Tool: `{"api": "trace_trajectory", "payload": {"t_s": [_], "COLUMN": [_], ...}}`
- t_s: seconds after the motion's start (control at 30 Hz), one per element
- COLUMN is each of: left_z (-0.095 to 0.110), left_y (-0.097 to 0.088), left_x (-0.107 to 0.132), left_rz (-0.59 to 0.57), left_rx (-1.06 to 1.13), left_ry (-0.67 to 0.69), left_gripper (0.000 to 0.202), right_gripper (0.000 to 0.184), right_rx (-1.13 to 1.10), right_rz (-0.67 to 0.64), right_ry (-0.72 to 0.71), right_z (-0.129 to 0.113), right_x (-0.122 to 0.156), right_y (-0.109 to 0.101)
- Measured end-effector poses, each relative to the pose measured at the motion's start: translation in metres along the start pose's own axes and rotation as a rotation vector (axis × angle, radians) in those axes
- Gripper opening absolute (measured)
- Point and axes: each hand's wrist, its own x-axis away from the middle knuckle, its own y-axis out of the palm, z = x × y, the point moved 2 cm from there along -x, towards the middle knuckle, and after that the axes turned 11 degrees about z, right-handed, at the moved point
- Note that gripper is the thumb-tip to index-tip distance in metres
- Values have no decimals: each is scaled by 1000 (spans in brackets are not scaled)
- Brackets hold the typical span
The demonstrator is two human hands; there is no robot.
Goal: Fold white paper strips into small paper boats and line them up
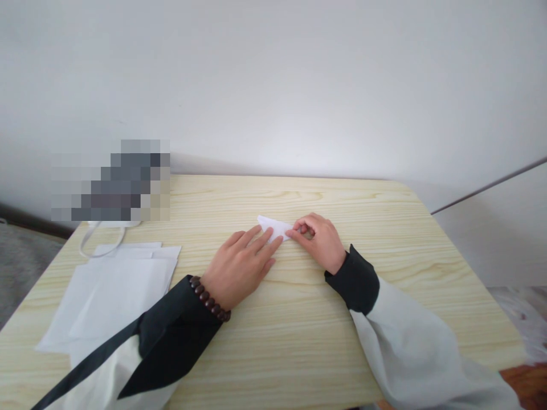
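Note:
A small folded piece of white paper (280, 226) lies on the wooden table, partly hidden under my fingers. My left hand (241, 265) rests palm down, its fingers stretched out and their tips on the paper's near left side. At the right end of the paper, my right hand (318, 239) pinches its corner between thumb and forefinger, with the other fingers curled in. A dark beaded bracelet (209, 302) circles my left wrist.
Several loose white sheets (115, 296) lie overlapped on the table's left side. Behind them stands a pixelated dark object (119, 182) with a white cable (102, 253). The pale wood table (299, 353) meets a white wall (299, 85) at its far edge.

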Motion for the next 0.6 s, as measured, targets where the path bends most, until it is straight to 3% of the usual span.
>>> {"api": "trace_trajectory", "payload": {"t_s": [0.6], "left_z": [3], "left_y": [1], "left_x": [-1], "left_rz": [27], "left_rx": [-51], "left_ry": [20], "left_gripper": [32], "right_gripper": [16], "right_rx": [45], "right_rz": [3], "right_ry": [-12], "right_z": [0], "right_x": [0], "right_y": [1]}}
